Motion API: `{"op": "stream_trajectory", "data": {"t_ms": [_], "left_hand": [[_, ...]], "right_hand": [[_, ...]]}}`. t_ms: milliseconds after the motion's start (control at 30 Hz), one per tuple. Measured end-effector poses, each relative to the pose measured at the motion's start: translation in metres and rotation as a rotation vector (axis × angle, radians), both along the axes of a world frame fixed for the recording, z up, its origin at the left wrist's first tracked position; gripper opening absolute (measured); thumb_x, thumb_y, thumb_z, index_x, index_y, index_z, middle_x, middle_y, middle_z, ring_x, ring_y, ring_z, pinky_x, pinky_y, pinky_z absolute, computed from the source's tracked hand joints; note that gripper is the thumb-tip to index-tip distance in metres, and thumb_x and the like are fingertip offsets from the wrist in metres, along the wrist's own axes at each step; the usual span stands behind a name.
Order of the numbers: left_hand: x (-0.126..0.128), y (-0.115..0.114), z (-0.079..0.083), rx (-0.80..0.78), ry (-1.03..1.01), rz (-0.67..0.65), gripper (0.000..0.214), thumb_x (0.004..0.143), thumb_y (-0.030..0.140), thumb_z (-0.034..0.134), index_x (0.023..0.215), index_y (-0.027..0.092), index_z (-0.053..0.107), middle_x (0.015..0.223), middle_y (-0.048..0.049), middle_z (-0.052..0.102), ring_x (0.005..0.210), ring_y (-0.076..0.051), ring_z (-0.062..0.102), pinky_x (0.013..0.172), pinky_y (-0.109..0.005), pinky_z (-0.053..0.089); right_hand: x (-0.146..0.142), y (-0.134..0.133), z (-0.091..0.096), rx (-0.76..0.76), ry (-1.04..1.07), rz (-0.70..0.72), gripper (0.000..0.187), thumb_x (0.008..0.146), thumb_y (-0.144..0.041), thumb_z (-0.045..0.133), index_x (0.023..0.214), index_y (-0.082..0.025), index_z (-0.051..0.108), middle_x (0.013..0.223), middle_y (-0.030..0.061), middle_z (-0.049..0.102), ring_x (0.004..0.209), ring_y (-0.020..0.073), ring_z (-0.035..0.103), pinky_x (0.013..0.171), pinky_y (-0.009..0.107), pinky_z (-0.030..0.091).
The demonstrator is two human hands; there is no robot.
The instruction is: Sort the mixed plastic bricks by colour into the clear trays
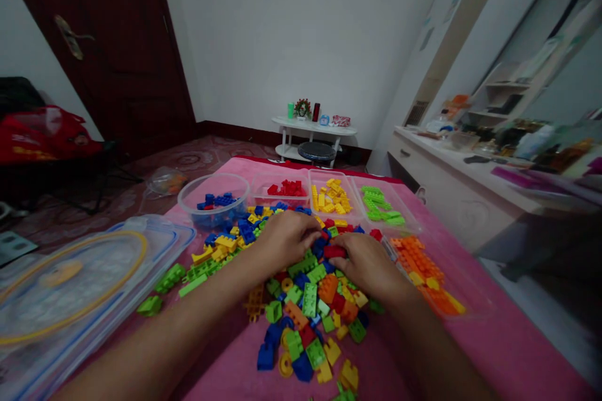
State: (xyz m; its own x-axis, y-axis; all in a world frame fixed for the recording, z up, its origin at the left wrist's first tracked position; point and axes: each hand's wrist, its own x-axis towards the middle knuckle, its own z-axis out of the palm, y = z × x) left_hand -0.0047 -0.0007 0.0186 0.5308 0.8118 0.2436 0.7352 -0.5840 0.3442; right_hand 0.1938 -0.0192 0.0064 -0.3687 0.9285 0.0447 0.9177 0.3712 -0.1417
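Observation:
A heap of mixed toy building bricks (309, 299) in blue, green, yellow, orange and red lies on a pink cloth. Over the upper part of the heap, my left hand (288, 237) has its fingers curled down beside blue bricks; whatever is in them is hidden. My right hand (369, 260) faces it from the other side and pinches a red brick (335, 252) between thumb and fingers. Just beyond the hands stand clear containers of sorted bricks: blue bricks (216, 202), red bricks (288, 188), yellow bricks (332, 197) and green bricks (380, 205).
At the right, a clear tray (475, 288) holds orange bricks (416, 258) with some yellow ones. Large clear lids (94, 282) lie on the left. Behind are a small white table (310, 127) and a dark door (103, 31); a cluttered dresser (470, 182) stands right.

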Motion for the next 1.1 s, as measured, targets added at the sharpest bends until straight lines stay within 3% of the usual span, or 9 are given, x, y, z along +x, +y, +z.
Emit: {"op": "stream_trajectory", "data": {"t_ms": [100, 233, 300, 467, 600, 700, 867, 1000, 1100], "left_hand": [[-0.037, 0.011, 0.018, -0.086, 0.193, 0.158, 0.022, 0.076, 0.026, 0.056, 0.092, 0.021, 0.071, 0.086, -0.0051, 0.071, 0.073, -0.018, 0.063, 0.061, -0.025, 0.041], [-0.070, 0.010, 0.030, -0.306, 0.450, 0.109, 0.033, 0.059, 0.027, 0.071, 0.092, 0.026, 0.072, 0.082, -0.0001, 0.071, 0.069, -0.016, 0.063, 0.056, -0.022, 0.040], [-0.068, 0.005, 0.032, -0.311, 0.522, 0.113, 0.037, 0.055, 0.029, 0.074, 0.091, 0.027, 0.072, 0.083, -0.0006, 0.071, 0.071, -0.018, 0.063, 0.057, -0.022, 0.042], [-0.034, -0.010, 0.034, -0.253, 0.663, 0.116, 0.033, 0.050, 0.019, 0.075, 0.083, 0.020, 0.072, 0.086, -0.0081, 0.070, 0.078, -0.028, 0.065, 0.061, -0.031, 0.048], [-0.025, -0.015, 0.026, -0.211, 0.632, 0.084, 0.020, 0.055, 0.006, 0.062, 0.071, 0.015, 0.071, 0.074, -0.0108, 0.069, 0.071, -0.028, 0.065, 0.058, -0.032, 0.047], [-0.032, -0.012, 0.021, -0.197, 0.484, 0.008, 0.025, 0.055, 0.002, 0.052, 0.066, 0.016, 0.069, 0.067, -0.0066, 0.068, 0.064, -0.020, 0.062, 0.055, -0.026, 0.042], [-0.046, -0.002, 0.026, -0.196, 0.211, -0.044, 0.020, 0.062, 0.012, 0.053, 0.074, 0.018, 0.067, 0.067, -0.0012, 0.066, 0.055, -0.012, 0.054, 0.049, -0.021, 0.034], [-0.056, 0.002, 0.032, -0.170, 0.220, 0.037, 0.017, 0.067, 0.025, 0.059, 0.079, 0.019, 0.070, 0.069, -0.0020, 0.067, 0.056, -0.013, 0.054, 0.051, -0.022, 0.033], [-0.057, 0.002, 0.031, -0.177, 0.273, 0.064, 0.015, 0.067, 0.024, 0.060, 0.077, 0.020, 0.071, 0.071, -0.0025, 0.069, 0.060, -0.015, 0.058, 0.054, -0.023, 0.035]], "right_hand": [[0.003, 0.000, 0.005, -0.054, 0.035, 0.000, 0.018, 0.080, -0.035, 0.059, 0.091, -0.024, 0.068, 0.084, 0.0033, 0.069, 0.079, 0.0192, 0.062, 0.062, 0.026, 0.034], [0.003, 0.002, 0.008, -0.050, 0.068, -0.011, 0.018, 0.081, -0.038, 0.057, 0.086, -0.023, 0.067, 0.079, 0.0017, 0.068, 0.068, 0.0158, 0.059, 0.055, 0.024, 0.029], [0.002, 0.002, 0.009, -0.061, 0.079, -0.006, 0.018, 0.080, -0.037, 0.057, 0.084, -0.023, 0.067, 0.078, 0.0015, 0.068, 0.067, 0.0153, 0.059, 0.054, 0.024, 0.028], [0.003, 0.000, 0.014, -0.067, 0.115, -0.005, 0.020, 0.080, -0.035, 0.057, 0.093, -0.024, 0.069, 0.083, 0.0031, 0.070, 0.073, 0.0173, 0.062, 0.058, 0.024, 0.032], [0.004, 0.000, 0.015, -0.054, 0.165, 0.006, 0.020, 0.079, -0.033, 0.058, 0.094, -0.025, 0.069, 0.086, 0.0030, 0.071, 0.078, 0.0191, 0.063, 0.062, 0.025, 0.036], [0.003, 0.000, 0.014, -0.039, 0.222, 0.009, 0.019, 0.079, -0.033, 0.058, 0.091, -0.024, 0.069, 0.084, 0.0031, 0.071, 0.075, 0.0191, 0.063, 0.061, 0.025, 0.037], [-0.001, 0.001, 0.010, 0.027, 0.347, -0.039, 0.029, 0.079, -0.040, 0.058, 0.098, -0.022, 0.069, 0.079, 0.0043, 0.070, 0.068, 0.0191, 0.061, 0.058, 0.025, 0.038], [-0.003, -0.002, 0.012, 0.015, 0.341, -0.050, 0.027, 0.077, -0.039, 0.060, 0.096, -0.023, 0.070, 0.072, 0.0024, 0.069, 0.063, 0.0176, 0.059, 0.054, 0.025, 0.035], [-0.008, -0.008, 0.017, -0.040, 0.320, 0.001, 0.019, 0.077, -0.033, 0.060, 0.090, -0.024, 0.070, 0.073, 0.0005, 0.069, 0.063, 0.0158, 0.058, 0.054, 0.024, 0.034]]}}
